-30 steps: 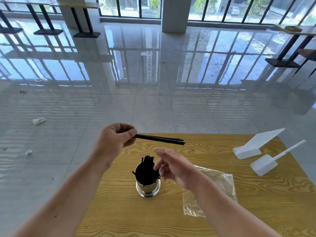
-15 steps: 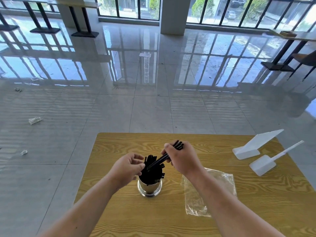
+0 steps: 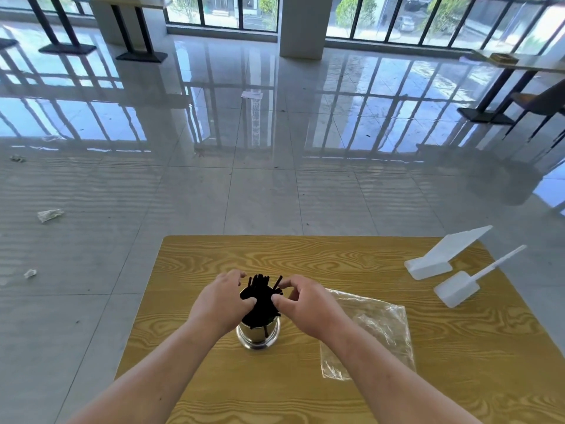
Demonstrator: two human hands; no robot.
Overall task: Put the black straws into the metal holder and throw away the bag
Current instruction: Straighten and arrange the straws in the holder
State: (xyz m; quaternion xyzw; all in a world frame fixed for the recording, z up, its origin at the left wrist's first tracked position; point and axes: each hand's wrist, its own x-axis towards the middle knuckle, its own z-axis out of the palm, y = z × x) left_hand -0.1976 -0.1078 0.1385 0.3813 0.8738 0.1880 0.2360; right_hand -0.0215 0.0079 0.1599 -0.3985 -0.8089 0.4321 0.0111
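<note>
2 hands flank the metal holder (image 3: 258,332), which I see upright on the wooden bench (image 3: 305,261). Left hand (image 3: 221,301) and right hand (image 3: 307,304) each pinch the black straws (image 3: 260,298) bunched inside it. The clear bag (image 3: 371,328) lies flat just right of the holder.

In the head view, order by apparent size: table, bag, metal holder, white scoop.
1. table
2. bag
3 and 4. white scoop and metal holder: look alike, and hands partly hide the holder.
</note>
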